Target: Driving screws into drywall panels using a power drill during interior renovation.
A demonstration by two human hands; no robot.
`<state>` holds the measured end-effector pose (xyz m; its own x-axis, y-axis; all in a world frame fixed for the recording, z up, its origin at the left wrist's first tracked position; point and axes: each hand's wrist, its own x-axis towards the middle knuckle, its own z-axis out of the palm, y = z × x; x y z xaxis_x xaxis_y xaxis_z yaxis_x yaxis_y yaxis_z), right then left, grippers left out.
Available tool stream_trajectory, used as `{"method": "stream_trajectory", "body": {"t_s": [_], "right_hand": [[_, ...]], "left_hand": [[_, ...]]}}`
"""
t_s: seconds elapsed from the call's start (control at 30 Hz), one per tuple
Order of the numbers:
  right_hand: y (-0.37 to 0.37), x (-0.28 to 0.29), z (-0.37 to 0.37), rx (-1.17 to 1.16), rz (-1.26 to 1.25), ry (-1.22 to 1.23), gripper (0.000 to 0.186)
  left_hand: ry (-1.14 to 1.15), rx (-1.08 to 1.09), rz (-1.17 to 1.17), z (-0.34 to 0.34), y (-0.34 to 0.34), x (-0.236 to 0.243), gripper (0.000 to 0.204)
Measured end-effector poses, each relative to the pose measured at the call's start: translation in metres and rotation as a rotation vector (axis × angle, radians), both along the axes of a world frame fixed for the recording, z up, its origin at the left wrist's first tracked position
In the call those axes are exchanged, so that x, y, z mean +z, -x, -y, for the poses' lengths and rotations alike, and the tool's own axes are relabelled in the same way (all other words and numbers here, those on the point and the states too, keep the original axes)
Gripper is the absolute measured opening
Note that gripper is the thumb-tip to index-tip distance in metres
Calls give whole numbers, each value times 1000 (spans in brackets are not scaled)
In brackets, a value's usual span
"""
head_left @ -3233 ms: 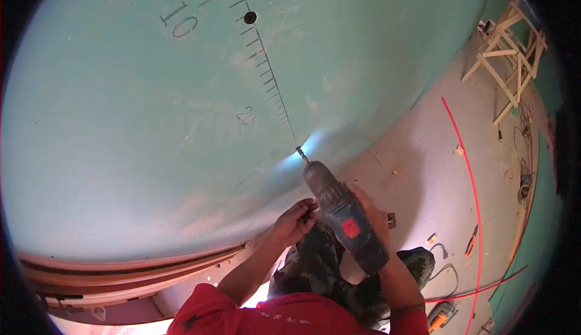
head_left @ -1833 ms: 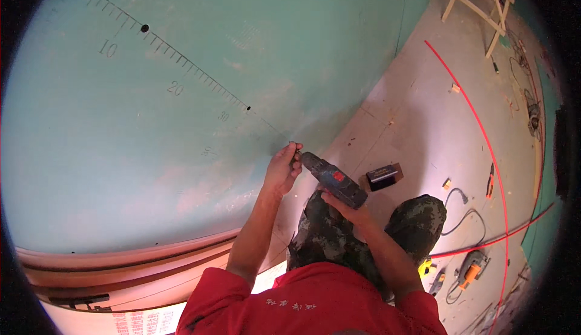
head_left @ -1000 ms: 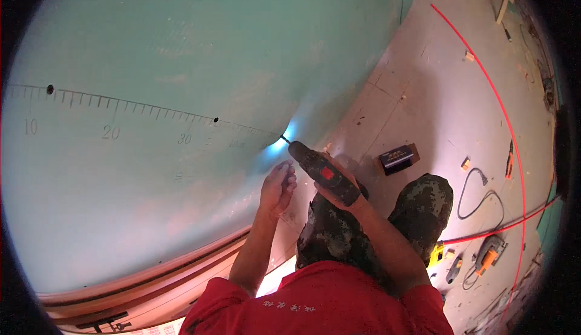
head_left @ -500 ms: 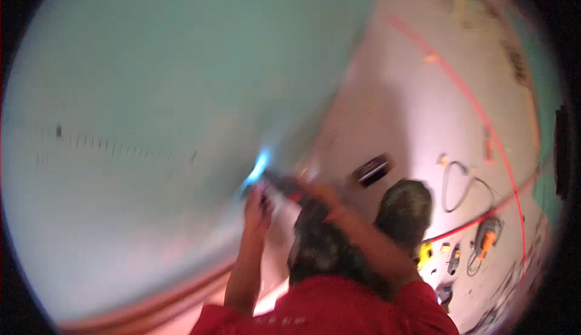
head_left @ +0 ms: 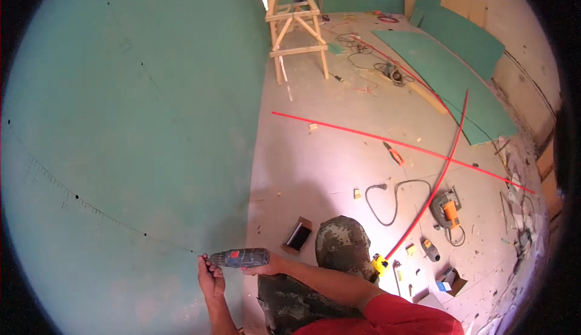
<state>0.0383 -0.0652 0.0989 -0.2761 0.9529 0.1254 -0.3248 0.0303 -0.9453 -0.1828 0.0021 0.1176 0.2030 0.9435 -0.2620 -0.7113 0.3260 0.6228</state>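
A dark cordless drill (head_left: 247, 257) lies sideways with its nose toward the green board wall (head_left: 151, 172). My right hand (head_left: 266, 267) wraps its handle, partly hidden behind the body. My left hand (head_left: 212, 279) is at the drill's nose, fingers pinched together near the chuck. Whatever those fingers hold is too small to name. The drill's front end is close to the board; contact cannot be made out. A dark dot (head_left: 192, 251) marks the board just beyond the fingers, and further dots and ruler-like marks run up to the left.
Beside my camouflage-trousered knees is an open small box (head_left: 297, 234). On the floor to the right lie red strips (head_left: 387, 138), pliers (head_left: 394, 153), a black cable (head_left: 396, 199) and an orange-and-grey power tool (head_left: 446, 209). A wooden trestle (head_left: 296, 32) and green sheets (head_left: 436, 69) stand farther off.
The view has swung and sharpened, showing more of the room. My hands and the drill now appear lower and farther left; the bright blue glow at the drill's nose is gone.
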Motion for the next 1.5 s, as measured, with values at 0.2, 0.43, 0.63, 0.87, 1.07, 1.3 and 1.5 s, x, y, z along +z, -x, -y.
{"method": "stream_trajectory", "body": {"t_s": [0.2,0.43,0.63,0.87,1.07,1.3,1.5], "right_hand": [[-12,36,15,70,-60,381,24],[-31,20,12,-54,-367,412,32],[-6,6,-11,65,-379,484,31],[-51,-19,-11,-69,-570,547,24],[-70,-91,-70,-214,-663,756,23],[0,-266,-51,-252,-632,977,17],[59,-323,-55,-164,-796,1024,19]], "left_hand": [[-186,-296,-152,-24,40,-15,33],[39,-267,-534,-27,-49,34,29],[-988,-299,-773,-76,21,-61,57],[-38,-341,-372,-66,-77,-20,43],[-562,509,-1265,-37,-32,128,27],[-985,1171,-1759,-4,29,153,21],[-1261,1161,-2101,-6,98,140,19]]}}
